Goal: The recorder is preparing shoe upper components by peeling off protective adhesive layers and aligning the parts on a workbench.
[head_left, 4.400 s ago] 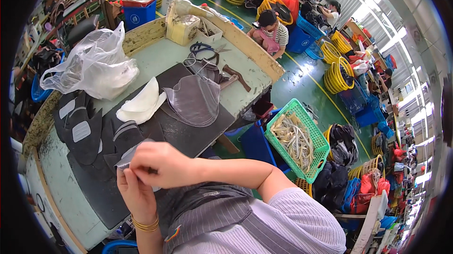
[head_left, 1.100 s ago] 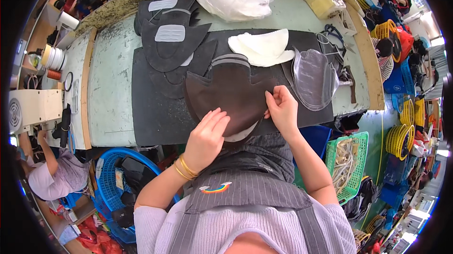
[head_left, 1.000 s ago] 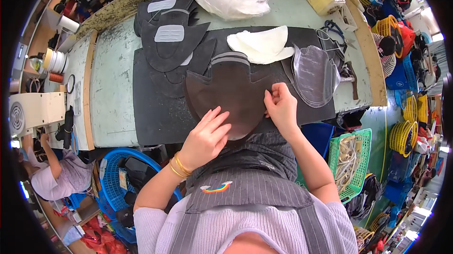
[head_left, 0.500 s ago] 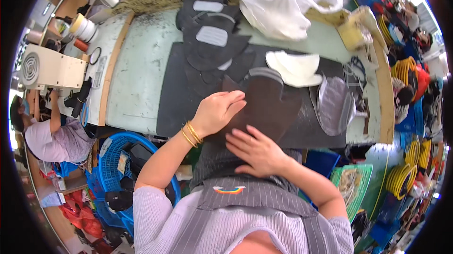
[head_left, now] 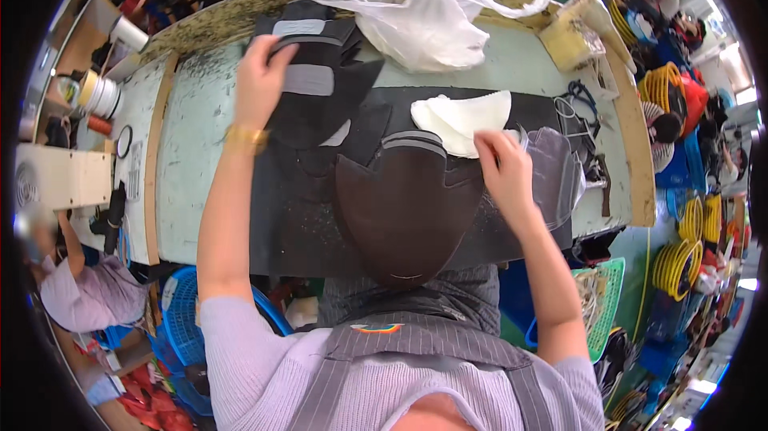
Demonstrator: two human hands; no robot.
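A dark brown shaped piece, like a shoe upper (head_left: pixel 404 211), lies flat before me at the near edge, its narrow far end banded in grey. Neither hand touches it. At the far left, my left hand (head_left: pixel 260 87) has thumb and fingers closed at the corner of a black shaped piece (head_left: pixel 324 55) with a grey edge, on a stack of similar pieces with light grey patches. My right hand (head_left: pixel 508 175) is bent with its fingertips together at the lower edge of a white fabric piece (head_left: pixel 472 115). What its fingertips grip is partly hidden.
Beneath the pieces is a black mat (head_left: pixel 296 235) on a pale green table. A clear plastic bag (head_left: pixel 432 27) sits at the back. Grey translucent pieces (head_left: pixel 550 171), a hammer (head_left: pixel 604 183) and a yellowish block (head_left: pixel 572 39) are at right. Another person (head_left: pixel 92 291) sits at far left.
Both hands have left the brown piece, which now lies flat and turned. My left hand has gone far left to the black stack, my right hand to the white piece. The view has shifted.
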